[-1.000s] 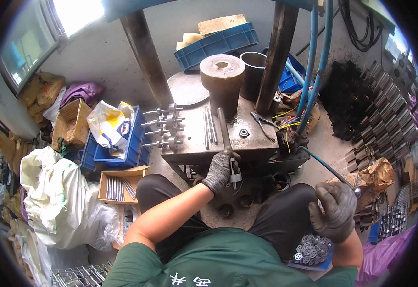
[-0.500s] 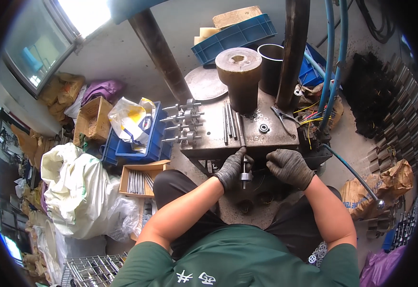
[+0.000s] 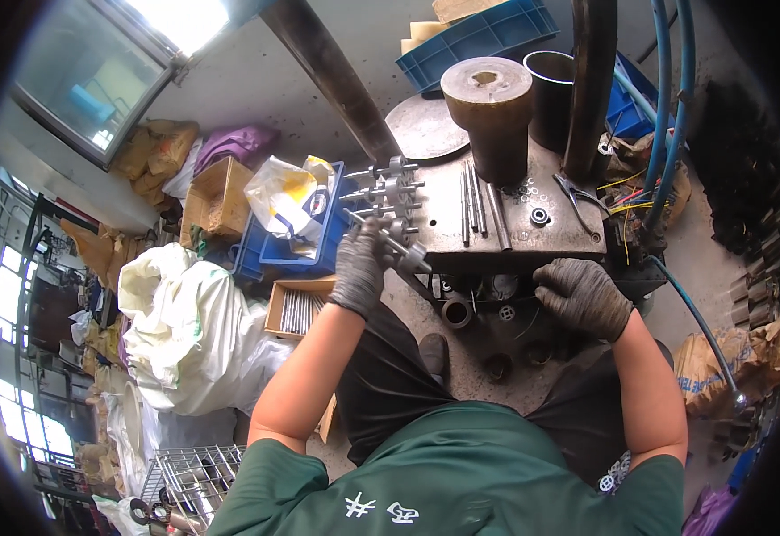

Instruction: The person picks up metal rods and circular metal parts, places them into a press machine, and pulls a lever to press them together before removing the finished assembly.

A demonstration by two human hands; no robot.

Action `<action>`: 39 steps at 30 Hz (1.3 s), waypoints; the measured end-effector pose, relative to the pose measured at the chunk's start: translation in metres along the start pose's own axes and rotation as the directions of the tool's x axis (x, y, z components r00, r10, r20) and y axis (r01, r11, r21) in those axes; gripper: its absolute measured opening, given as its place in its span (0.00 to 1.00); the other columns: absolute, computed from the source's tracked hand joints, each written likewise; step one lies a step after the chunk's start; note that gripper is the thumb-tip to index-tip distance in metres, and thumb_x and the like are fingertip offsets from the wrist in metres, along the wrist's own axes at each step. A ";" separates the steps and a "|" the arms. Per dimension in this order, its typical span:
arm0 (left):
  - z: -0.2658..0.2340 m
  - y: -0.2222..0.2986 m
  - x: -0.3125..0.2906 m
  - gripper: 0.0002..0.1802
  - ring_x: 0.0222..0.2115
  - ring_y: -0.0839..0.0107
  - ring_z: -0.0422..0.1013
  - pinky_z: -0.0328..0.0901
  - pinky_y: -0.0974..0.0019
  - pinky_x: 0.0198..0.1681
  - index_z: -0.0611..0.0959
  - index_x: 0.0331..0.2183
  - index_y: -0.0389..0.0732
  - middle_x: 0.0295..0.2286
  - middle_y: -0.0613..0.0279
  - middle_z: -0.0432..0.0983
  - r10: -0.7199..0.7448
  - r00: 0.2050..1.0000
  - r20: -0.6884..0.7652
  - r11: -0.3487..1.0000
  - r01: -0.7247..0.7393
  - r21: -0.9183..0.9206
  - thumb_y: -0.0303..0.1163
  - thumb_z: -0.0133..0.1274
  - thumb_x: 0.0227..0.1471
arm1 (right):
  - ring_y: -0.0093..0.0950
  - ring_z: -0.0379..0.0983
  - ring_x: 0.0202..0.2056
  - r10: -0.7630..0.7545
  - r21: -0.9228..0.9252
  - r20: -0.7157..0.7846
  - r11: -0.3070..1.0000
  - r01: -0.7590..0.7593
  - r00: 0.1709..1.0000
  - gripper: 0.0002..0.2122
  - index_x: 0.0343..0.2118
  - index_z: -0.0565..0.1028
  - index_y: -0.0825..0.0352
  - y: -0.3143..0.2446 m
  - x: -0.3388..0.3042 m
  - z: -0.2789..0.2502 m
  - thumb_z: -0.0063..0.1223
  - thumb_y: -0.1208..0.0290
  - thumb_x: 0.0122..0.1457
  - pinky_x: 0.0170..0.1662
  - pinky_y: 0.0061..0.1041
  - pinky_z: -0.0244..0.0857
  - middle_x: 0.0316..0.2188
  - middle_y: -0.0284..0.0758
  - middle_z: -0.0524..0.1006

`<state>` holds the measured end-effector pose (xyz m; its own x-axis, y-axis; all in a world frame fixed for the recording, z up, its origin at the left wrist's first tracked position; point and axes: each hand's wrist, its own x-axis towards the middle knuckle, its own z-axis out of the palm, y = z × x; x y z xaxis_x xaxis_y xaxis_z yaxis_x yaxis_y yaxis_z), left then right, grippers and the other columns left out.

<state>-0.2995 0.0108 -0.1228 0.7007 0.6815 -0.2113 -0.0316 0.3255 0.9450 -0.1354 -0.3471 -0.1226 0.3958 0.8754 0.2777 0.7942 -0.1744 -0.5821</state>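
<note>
My gloved left hand [image 3: 358,271] is closed around a metal shaft with a round collar [image 3: 417,258], tilted at the left front corner of the steel bench [image 3: 445,196]. Just beyond it, several similar collared shafts [image 3: 393,189] lie in a row along the bench's left edge, their long ends sticking out past it. My gloved right hand [image 3: 583,298] is curled in front of the bench's front edge. Its fingers face inward, and whatever they may hold is hidden. On the bench lie slim rods [image 3: 474,207], a thicker bar [image 3: 499,217] and a small dark ring [image 3: 540,216].
A heavy flanged cylinder [image 3: 488,121] stands on the bench between two posts, with pliers [image 3: 577,202] to its right. Left of the bench are a blue crate [image 3: 296,260], a box of rods [image 3: 299,309] and a white sack [image 3: 171,344]. Blue hoses [image 3: 660,116] hang at right.
My left hand has carried the collared shaft left, from the bench's front edge to the row of shafts. My right hand stays curled by the front edge. The view has shifted.
</note>
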 end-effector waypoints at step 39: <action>-0.495 -0.158 -0.025 0.10 0.18 0.68 0.70 0.67 0.62 0.20 0.80 0.39 0.43 0.24 0.64 0.74 -0.266 0.650 -0.712 0.808 0.553 0.203 0.40 0.53 0.67 | 0.49 0.77 0.43 0.128 -0.072 0.537 0.992 -0.106 0.834 0.15 0.45 0.81 0.66 0.005 -0.025 0.020 0.65 0.66 0.56 0.48 0.46 0.73 0.38 0.44 0.81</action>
<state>-0.6652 0.2671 -0.3905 -0.0437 0.8230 -0.5663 0.5071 0.5067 0.6972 -0.1508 -0.3609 -0.1477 0.1844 0.9497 -0.2530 0.7789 -0.2982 -0.5518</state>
